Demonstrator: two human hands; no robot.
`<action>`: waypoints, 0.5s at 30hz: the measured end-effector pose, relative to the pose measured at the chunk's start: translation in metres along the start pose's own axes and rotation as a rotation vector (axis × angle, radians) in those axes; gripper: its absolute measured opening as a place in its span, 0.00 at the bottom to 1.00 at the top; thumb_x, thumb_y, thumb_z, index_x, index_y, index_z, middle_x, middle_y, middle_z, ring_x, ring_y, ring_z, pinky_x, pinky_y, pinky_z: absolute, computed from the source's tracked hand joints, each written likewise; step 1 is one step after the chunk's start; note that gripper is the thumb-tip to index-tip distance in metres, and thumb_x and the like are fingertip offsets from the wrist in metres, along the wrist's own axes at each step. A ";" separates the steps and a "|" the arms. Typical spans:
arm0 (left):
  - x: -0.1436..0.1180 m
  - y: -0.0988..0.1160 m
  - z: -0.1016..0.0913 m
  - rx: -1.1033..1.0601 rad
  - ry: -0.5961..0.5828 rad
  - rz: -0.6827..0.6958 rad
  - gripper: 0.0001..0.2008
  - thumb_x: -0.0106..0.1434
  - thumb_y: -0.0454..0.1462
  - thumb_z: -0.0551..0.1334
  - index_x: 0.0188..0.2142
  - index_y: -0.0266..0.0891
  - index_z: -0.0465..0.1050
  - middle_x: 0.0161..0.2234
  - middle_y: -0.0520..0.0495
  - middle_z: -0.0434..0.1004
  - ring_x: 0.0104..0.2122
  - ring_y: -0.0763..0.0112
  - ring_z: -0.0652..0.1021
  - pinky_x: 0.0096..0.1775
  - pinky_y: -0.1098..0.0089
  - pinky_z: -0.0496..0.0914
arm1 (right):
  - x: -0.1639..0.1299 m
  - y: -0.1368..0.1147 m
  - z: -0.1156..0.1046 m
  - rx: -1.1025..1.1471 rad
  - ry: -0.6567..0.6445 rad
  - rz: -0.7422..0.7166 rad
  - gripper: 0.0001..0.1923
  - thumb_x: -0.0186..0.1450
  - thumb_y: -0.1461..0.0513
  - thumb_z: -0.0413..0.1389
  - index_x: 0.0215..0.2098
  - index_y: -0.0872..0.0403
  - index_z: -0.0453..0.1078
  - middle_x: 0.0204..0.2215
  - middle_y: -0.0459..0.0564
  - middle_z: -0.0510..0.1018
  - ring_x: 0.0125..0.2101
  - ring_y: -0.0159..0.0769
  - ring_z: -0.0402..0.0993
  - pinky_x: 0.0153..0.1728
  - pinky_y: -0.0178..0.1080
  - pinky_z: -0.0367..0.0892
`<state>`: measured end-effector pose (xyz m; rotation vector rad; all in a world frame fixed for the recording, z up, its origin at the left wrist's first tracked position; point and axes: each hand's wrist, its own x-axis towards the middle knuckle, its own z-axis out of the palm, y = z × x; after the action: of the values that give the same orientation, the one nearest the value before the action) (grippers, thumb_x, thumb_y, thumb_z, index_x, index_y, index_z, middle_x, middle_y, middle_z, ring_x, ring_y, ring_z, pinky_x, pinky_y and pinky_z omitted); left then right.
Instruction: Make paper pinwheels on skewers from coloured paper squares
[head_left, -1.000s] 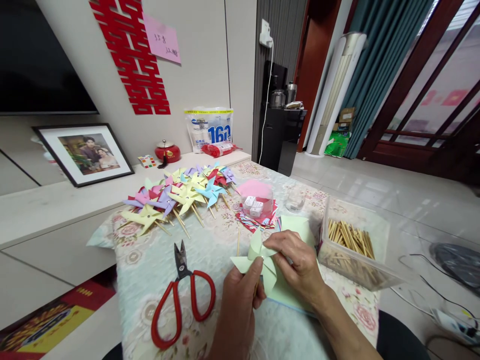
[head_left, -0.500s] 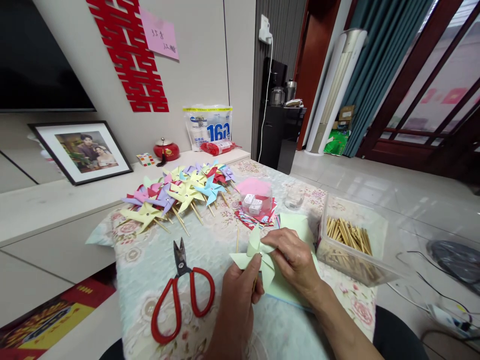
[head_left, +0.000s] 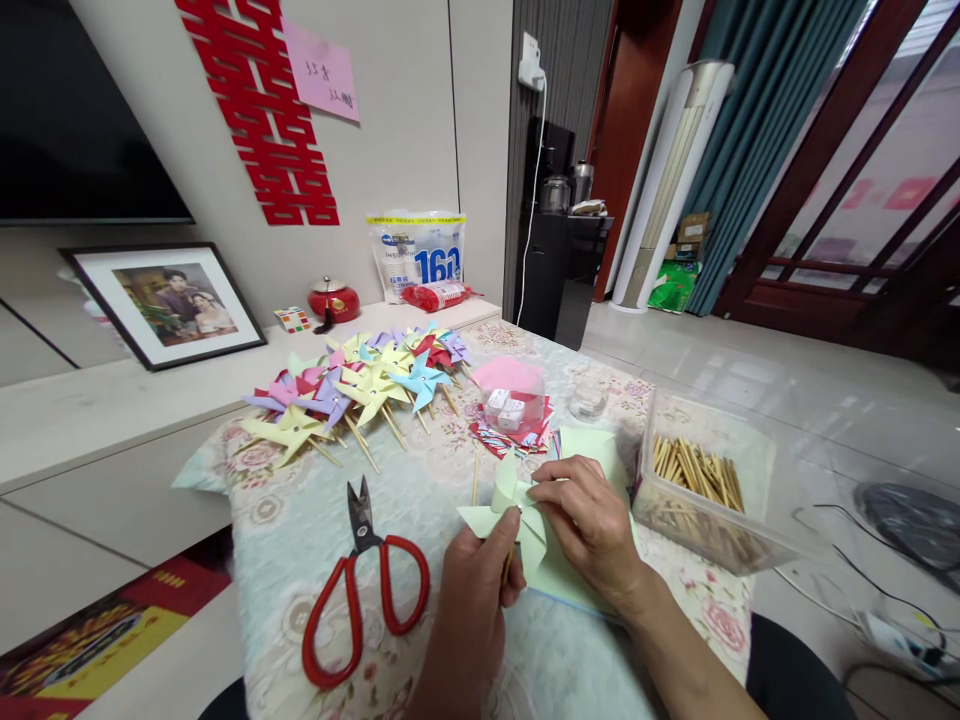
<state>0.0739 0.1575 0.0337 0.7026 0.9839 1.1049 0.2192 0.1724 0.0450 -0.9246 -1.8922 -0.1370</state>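
Holding the pale green pinwheel (head_left: 517,510) near the table's near-centre, your left hand (head_left: 469,590) is closed round its wooden stick (head_left: 509,565), thumb pressed up by the hub. Your right hand (head_left: 592,525) pinches the hub from the right w/ thumb & forefinger, other fingers curled loose. Stick runs near-to-far, tilted a bit, lower end hidden in your fist; blades face up toward you, one tip pointing left, one far.

Under the right hand lies a green paper sheet (head_left: 592,445), flat on the floral tablecloth (head_left: 300,520). Red-handled scissors (head_left: 364,590) sit just left of your left hand, blades pointing far, not touching it. Clear box of sticks (head_left: 697,490) is close on the right, near the table's right edge. Far side: pile of finished pinwheels (head_left: 360,385) at far left, small clear tub (head_left: 514,400) on a stack of coloured paper mid-far. Open cloth btwn scissors & the pile; table's left edge drops off beside the scissors.
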 end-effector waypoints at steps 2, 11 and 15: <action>-0.001 0.001 0.000 0.004 0.008 -0.007 0.24 0.50 0.51 0.71 0.19 0.40 0.61 0.13 0.59 0.58 0.16 0.81 0.56 0.19 0.75 0.48 | -0.001 0.000 0.000 -0.009 -0.002 -0.017 0.10 0.67 0.73 0.54 0.39 0.54 0.72 0.37 0.53 0.78 0.38 0.38 0.74 0.41 0.44 0.65; -0.001 0.000 0.000 -0.010 -0.003 -0.008 0.23 0.50 0.51 0.71 0.21 0.40 0.61 0.13 0.59 0.58 0.15 0.81 0.56 0.19 0.75 0.48 | -0.004 0.003 0.003 0.001 -0.040 0.021 0.12 0.67 0.73 0.52 0.45 0.54 0.69 0.35 0.53 0.79 0.39 0.40 0.75 0.41 0.46 0.65; -0.001 -0.001 0.000 -0.010 -0.025 -0.010 0.23 0.51 0.51 0.71 0.21 0.40 0.62 0.13 0.59 0.58 0.15 0.81 0.56 0.19 0.75 0.48 | -0.003 0.001 0.003 0.013 -0.031 0.006 0.12 0.67 0.74 0.52 0.44 0.54 0.70 0.34 0.53 0.78 0.37 0.39 0.74 0.40 0.45 0.65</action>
<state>0.0738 0.1561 0.0333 0.7007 0.9593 1.0890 0.2187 0.1728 0.0403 -0.9285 -1.9161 -0.1075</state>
